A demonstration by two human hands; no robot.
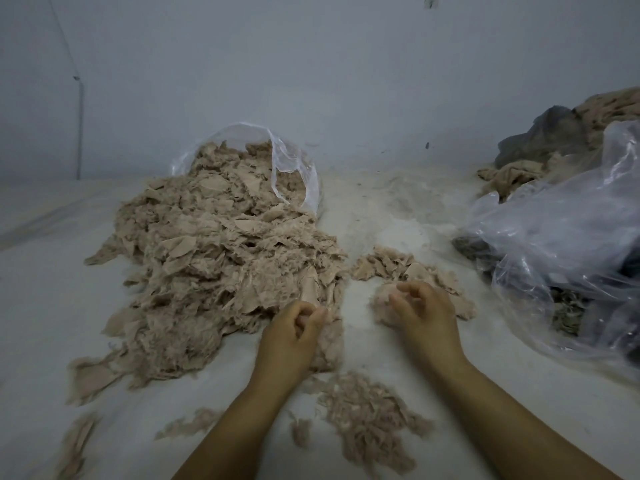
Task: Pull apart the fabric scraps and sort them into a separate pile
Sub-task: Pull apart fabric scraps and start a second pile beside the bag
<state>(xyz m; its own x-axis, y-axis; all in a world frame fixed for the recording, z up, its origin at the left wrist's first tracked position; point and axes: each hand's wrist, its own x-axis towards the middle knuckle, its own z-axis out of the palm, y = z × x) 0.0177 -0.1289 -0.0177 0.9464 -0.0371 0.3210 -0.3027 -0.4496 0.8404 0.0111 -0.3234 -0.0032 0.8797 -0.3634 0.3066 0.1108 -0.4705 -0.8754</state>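
**Soft, clingy scraps: pinch at the edges, pull sideways**

I see the big heap of fabric scraps (pixel 221 258) spilling out of a clear plastic bag (pixel 294 174) at the far left of the white floor sheet (pixel 398 216), running as a long tongue from the bag toward me. A smaller sorted pile (pixel 408 271) lies just right of it, near the middle, and loose fluff (pixel 367 420) sits at the near edge between my forearms.

My left hand (pixel 298 334) is curled, pinching a tuft at the heap's near right corner. My right hand (pixel 426 313) has its fingers bent round a small clump at the near side of the smaller pile.

I judge this material very light, limp and frayed; the pieces look matted and will likely cling and drag neighbours along. I would take a scrap by a flat, torn edge, not a fuzzy middle, and tug apart sideways. Single scraps show no clear direction.

A second crumpled bag (pixel 561 258) lies at the right edge.
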